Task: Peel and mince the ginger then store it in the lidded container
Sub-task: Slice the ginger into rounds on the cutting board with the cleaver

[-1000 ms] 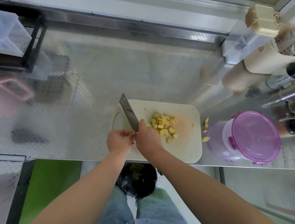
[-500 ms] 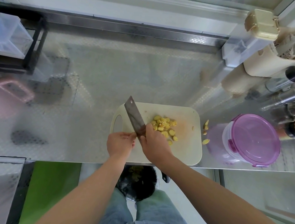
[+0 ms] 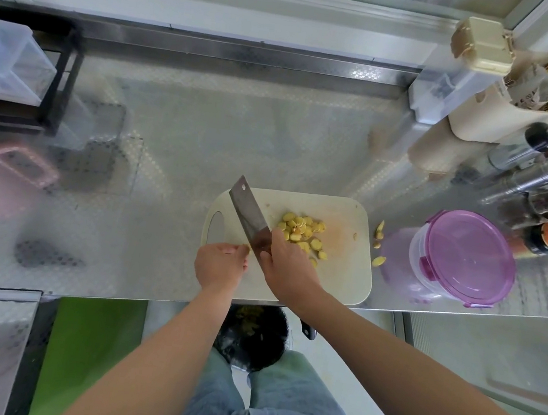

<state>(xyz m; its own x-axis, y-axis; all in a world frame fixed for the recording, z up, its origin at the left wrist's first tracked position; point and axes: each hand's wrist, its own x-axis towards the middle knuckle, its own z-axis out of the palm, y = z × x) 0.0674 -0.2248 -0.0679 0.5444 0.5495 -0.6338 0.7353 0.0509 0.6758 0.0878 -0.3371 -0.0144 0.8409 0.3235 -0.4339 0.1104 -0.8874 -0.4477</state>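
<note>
Tightly curled, the fingers (image 3: 273, 241) of the right hand (image 3: 288, 266) clench the cleaver (image 3: 248, 211) right where blade meets handle. The thumb lies on the blade's left face, and the black handle end pokes out beneath the forearm, past the worktop (image 3: 168, 160) edge. The blade slants up and to the left, its far corner over the back-left part of the chopping board (image 3: 343, 274). Whether its edge touches the board cannot be told.

Just left of the blade, the fingers (image 3: 239, 250) of the left hand (image 3: 220, 264) are bunched, knuckles up, grasping a small ginger stub (image 3: 246, 247) whose yellow tip shows at the fingertips. The two hands nearly touch, one on each side of the steel. Both bare forearms reach in from the near edge, the right one crossing the board's front corner.

On the blade's right side, the ginger slices (image 3: 301, 229) lie in a loose pile at the board's middle. A few loose ginger pieces (image 3: 379, 234) rest on the worktop just beyond the board's right edge. Near them stands the lidded container (image 3: 467, 255), its purple lid on. Below the worktop edge, between the person's knees, sits a dark bin (image 3: 250, 335) with yellowish scraps inside.
</note>
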